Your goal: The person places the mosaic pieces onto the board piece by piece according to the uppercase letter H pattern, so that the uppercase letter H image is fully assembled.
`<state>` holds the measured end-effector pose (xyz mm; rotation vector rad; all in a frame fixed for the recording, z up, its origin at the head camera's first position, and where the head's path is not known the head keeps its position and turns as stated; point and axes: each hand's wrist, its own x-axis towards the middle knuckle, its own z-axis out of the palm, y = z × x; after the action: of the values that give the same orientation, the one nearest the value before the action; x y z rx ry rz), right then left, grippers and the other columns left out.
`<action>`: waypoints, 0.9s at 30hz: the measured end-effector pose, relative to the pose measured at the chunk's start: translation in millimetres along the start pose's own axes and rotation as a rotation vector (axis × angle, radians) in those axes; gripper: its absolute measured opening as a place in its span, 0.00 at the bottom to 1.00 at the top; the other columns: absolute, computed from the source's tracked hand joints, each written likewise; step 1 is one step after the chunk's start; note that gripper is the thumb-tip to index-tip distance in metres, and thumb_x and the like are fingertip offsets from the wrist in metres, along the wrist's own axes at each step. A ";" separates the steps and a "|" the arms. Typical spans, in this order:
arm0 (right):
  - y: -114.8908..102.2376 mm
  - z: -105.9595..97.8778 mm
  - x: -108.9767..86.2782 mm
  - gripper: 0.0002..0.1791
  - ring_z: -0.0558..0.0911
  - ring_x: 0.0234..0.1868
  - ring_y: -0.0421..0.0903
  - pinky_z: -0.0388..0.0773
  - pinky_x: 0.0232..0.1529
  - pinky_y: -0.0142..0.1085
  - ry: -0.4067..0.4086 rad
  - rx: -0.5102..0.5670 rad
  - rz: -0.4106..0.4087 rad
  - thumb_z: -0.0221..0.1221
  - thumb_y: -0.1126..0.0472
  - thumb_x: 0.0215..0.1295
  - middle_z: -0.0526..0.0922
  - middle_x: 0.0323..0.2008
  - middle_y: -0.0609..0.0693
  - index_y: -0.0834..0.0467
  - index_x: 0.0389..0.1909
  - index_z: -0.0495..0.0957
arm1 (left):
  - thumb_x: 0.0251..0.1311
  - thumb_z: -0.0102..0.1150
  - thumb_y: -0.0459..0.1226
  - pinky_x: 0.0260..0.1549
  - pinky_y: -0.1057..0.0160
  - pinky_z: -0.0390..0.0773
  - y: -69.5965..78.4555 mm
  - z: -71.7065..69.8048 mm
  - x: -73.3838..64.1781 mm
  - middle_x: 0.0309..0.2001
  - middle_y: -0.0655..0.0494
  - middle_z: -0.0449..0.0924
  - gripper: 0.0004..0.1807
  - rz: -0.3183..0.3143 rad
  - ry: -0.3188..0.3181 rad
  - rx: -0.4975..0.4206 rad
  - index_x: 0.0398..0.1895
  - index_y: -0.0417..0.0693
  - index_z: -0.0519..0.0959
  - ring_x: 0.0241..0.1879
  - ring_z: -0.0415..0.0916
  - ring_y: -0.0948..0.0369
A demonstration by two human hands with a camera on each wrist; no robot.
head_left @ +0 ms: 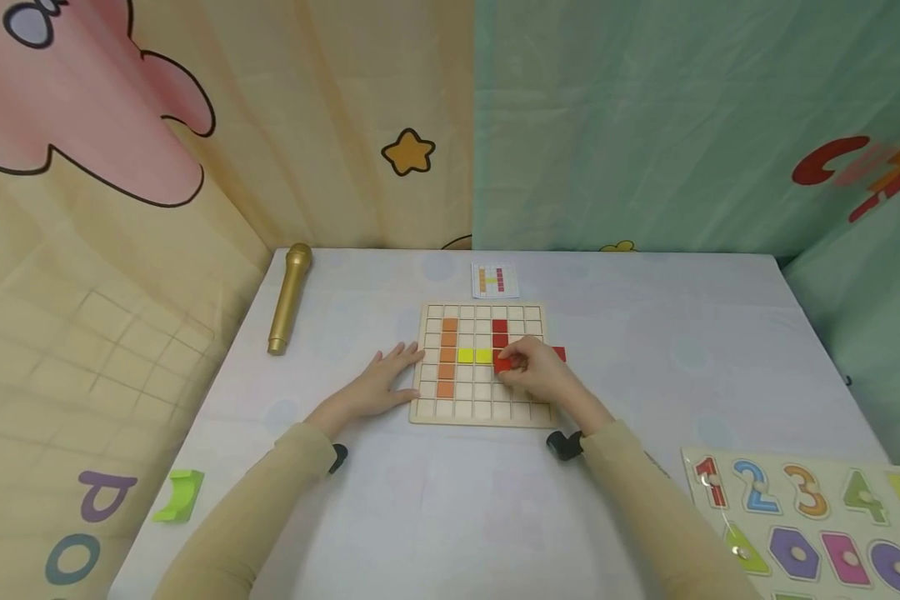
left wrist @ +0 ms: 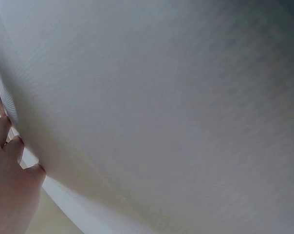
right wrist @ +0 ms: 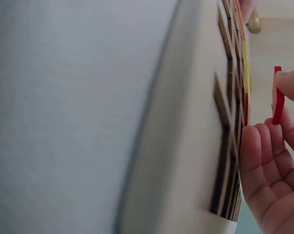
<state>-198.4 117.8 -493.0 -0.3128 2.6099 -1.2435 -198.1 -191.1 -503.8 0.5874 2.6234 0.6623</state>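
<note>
A wooden grid board (head_left: 465,409) lies on the table. On it are a column of several orange tiles (head_left: 447,341), two yellow tiles (head_left: 475,356) and, farther right, a column with red tiles (head_left: 500,327). My right hand (head_left: 543,371) pinches a square red tile (right wrist: 279,105) between thumb and fingers, just over the board beside the yellow ones. Another red piece (head_left: 560,353) shows past the board's right edge, partly hidden by that hand. With fingers spread, my left hand (head_left: 375,387) touches the board's left edge; its fingertips also show in the left wrist view.
Behind the board lies a small pattern card (head_left: 495,281). A gold microphone-shaped object (head_left: 290,300) is at the back left, a green curved block (head_left: 180,496) at the front left. A number-and-shape puzzle board (head_left: 783,521) occupies the front right corner. Curtains hang behind the table.
</note>
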 end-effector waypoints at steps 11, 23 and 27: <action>-0.2 5.7 2.5 0.13 0.73 0.40 0.46 0.74 0.39 0.33 -0.008 -0.151 -0.031 0.67 0.60 0.58 0.74 0.38 0.51 0.59 0.44 0.82 | 0.65 0.62 0.46 0.77 0.43 0.33 1.2 -1.5 0.1 0.80 0.53 0.43 0.42 -0.003 -0.002 0.005 0.78 0.51 0.54 0.80 0.34 0.51; -0.2 9.7 2.4 0.14 0.73 0.40 0.46 0.75 0.40 0.32 -0.005 -0.192 -0.015 0.68 0.60 0.58 0.74 0.38 0.50 0.58 0.44 0.81 | 0.65 0.61 0.47 0.77 0.43 0.33 1.3 -2.7 -0.8 0.80 0.52 0.43 0.42 0.003 -0.009 0.017 0.78 0.50 0.54 0.80 0.35 0.51; 0.6 9.5 2.6 0.14 0.73 0.41 0.46 0.75 0.39 0.32 -0.008 -0.179 -0.005 0.68 0.60 0.57 0.74 0.38 0.50 0.56 0.45 0.82 | 0.65 0.62 0.46 0.77 0.43 0.33 2.0 -2.7 -0.8 0.80 0.52 0.43 0.42 0.007 -0.007 0.010 0.78 0.50 0.54 0.80 0.35 0.50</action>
<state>-198.0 110.4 -499.6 -0.3553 2.7202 -1.0096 -198.0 -190.9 -500.4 0.6005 2.6212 0.6478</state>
